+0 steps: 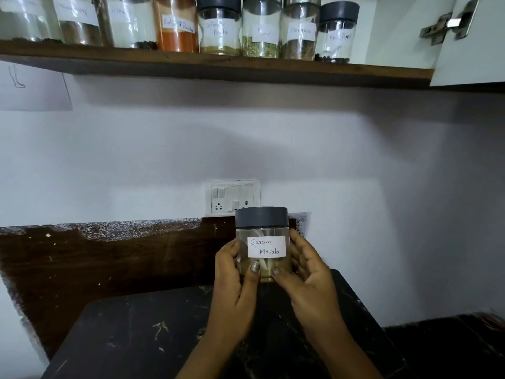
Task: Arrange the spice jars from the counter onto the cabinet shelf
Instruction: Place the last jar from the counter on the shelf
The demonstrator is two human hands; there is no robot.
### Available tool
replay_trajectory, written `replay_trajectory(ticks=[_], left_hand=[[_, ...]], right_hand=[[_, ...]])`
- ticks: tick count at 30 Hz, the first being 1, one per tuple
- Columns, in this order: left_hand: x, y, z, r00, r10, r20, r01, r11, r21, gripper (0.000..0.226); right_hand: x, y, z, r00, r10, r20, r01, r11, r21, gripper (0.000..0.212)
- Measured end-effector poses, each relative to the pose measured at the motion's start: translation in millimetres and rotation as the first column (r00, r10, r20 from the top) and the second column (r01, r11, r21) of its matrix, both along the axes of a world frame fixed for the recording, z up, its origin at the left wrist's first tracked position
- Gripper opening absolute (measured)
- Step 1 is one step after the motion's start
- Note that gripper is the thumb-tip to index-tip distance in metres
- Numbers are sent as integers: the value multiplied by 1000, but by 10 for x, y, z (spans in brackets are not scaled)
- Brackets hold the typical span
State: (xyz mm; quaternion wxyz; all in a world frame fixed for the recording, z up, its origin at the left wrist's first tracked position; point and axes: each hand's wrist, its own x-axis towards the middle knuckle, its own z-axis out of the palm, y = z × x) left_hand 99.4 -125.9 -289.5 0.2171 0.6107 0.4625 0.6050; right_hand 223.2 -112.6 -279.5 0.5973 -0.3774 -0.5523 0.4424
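Note:
A clear jar with a grey lid and a white label reading "Garam Masala" (266, 246) is held upright above the dark counter (131, 332), in front of the wall. My left hand (235, 285) grips its left side and my right hand (308, 280) grips its right side, both thumbs pressed on the front below the label. High above, the wooden cabinet shelf (246, 69) carries a row of several labelled spice jars, ending at the right with a grey-lidded black pepper jar (337, 34).
An open white cabinet door (470, 58) with a metal hinge hangs at the shelf's right end. A switch and socket plate (232, 198) sits on the wall just behind the held jar. A sheet of paper (32, 88) is stuck on the wall at left.

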Motion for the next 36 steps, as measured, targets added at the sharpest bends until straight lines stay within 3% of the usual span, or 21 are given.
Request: replay_trajectory(ticks=[9, 13, 19, 31, 36], left_hand=[[-69, 43, 125, 985, -171, 6, 171, 985, 24, 40], [5, 77, 207, 974, -223, -42, 226, 970, 94, 52], [373, 282, 476, 974, -109, -199, 155, 961, 231, 56], [1353, 887, 1299, 959, 11, -283, 94, 930, 355, 50], [1643, 1184, 1713, 954, 50, -295, 73, 918, 390, 52]], right_hand=[[-35, -107, 124, 990, -116, -76, 114, 993, -33, 67], [38, -133, 229, 981, -157, -111, 157, 988, -11, 65], [408, -25, 516, 970, -224, -96, 233, 968, 94, 61], [1326, 632, 1258, 975, -210, -76, 223, 925, 306, 53], [1668, 957, 1631, 980, -201, 1, 182, 889, 421, 64]])
